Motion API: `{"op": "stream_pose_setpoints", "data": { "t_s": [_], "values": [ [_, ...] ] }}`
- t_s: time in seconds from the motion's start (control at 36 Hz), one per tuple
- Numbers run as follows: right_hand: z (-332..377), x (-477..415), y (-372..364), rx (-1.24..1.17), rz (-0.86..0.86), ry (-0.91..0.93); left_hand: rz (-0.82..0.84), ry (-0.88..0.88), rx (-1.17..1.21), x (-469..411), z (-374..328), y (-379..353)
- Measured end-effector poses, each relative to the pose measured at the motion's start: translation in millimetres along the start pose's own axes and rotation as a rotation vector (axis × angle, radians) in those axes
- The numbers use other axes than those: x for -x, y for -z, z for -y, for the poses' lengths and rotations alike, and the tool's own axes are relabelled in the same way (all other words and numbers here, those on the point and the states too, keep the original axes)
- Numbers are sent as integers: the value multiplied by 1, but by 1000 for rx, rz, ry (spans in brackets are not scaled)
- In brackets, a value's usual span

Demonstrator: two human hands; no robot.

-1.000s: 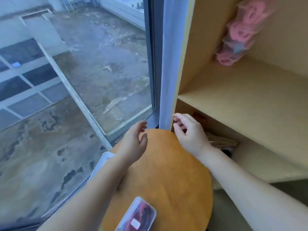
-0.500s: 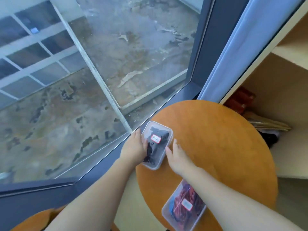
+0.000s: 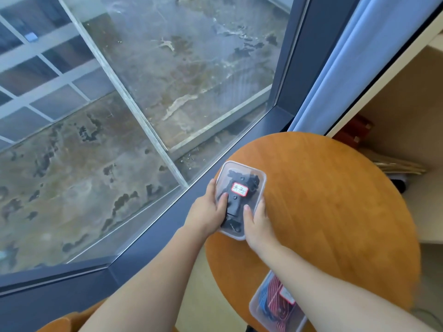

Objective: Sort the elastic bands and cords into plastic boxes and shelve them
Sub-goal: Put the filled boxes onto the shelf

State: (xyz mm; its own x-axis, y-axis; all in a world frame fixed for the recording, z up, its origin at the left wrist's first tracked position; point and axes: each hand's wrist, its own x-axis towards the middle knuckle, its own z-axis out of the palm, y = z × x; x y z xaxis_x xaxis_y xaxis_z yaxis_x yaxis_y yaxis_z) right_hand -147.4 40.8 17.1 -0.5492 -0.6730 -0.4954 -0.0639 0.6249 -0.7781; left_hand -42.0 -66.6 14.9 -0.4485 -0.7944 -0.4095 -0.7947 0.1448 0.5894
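Observation:
A clear plastic box of black bands (image 3: 242, 185), lidded and with a red-edged label, lies at the left edge of the round wooden table (image 3: 335, 212). My left hand (image 3: 208, 212) grips its left side with the thumb on the lid. My right hand (image 3: 257, 222) holds its near right corner, thumb on the lid too. A second clear box with red and blue cords (image 3: 275, 305) sits at the table's near edge, partly hidden under my right forearm.
A large window (image 3: 143, 92) with a dark frame runs along the left. A blue curtain (image 3: 354, 68) hangs beside a wooden shelf unit (image 3: 407, 104) at the right, whose lower compartment holds dark and red items (image 3: 354, 133). Another orange surface (image 3: 64, 322) shows at bottom left.
My view swung down from the shelf to the table. Both hands came down from near the shelf edge and took hold of the box of black bands.

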Motion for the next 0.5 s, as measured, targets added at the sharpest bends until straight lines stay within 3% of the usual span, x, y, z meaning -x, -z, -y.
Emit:
{"op": "stream_pose_setpoints", "data": {
  "t_s": [0.19,0.5],
  "values": [
    [51,15,73,-68,-157,117,-20,-151,24,11,-98,39],
    [138,71,271,-132,-456,278,12,-539,5,63,-328,83]
  ]
}}
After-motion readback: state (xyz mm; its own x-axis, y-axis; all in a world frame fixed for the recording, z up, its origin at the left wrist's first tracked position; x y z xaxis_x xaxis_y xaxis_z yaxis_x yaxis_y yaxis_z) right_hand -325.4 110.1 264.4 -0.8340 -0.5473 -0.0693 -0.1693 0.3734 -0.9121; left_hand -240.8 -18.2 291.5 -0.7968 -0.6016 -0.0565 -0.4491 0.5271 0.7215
